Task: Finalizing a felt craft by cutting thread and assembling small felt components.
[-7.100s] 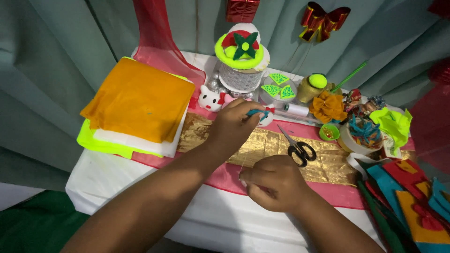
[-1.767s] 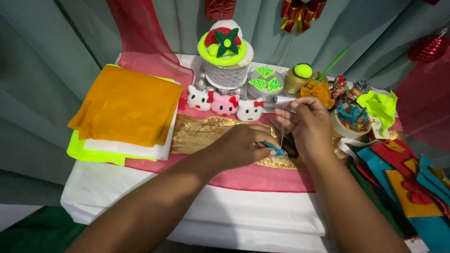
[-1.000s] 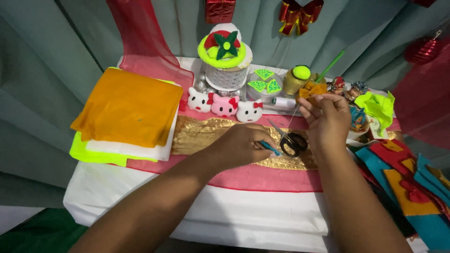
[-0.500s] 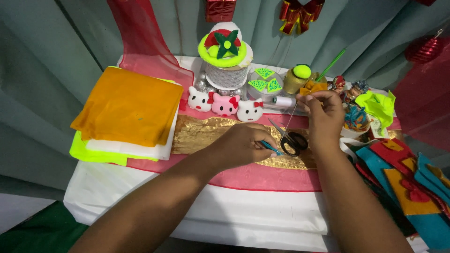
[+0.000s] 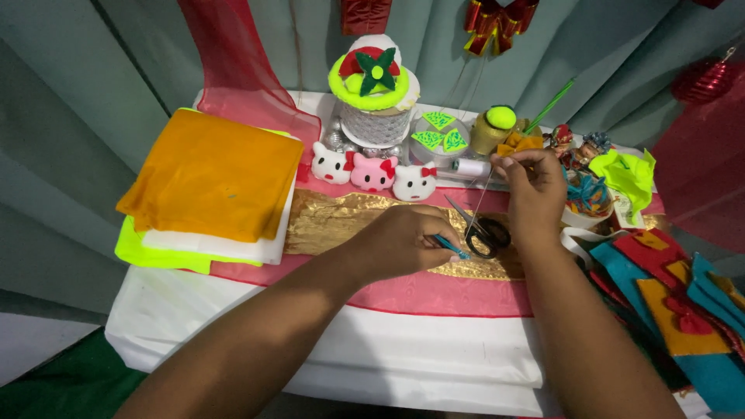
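Note:
My left hand (image 5: 403,244) rests on the gold cloth (image 5: 341,221) and pinches a small blue felt piece (image 5: 450,247). A thin thread (image 5: 479,203) runs up from that piece to my right hand (image 5: 531,194), which is raised above the table with its fingertips pinched on the thread's upper end; a needle there is too small to make out. Black-handled scissors (image 5: 477,229) lie on the gold cloth between my two hands.
A stack of orange, white and neon-yellow felt sheets (image 5: 209,186) lies at the left. Three cat-face felt figures (image 5: 371,171), a decorated white cake-like ornament (image 5: 375,93), a thread spool (image 5: 469,166) and a yellow-topped jar (image 5: 497,128) stand behind. Teal and red felt pieces (image 5: 667,287) crowd the right.
My right hand has drawn the thread upward and away from the left hand over the last seconds. My left hand has stayed on the gold cloth holding the blue piece.

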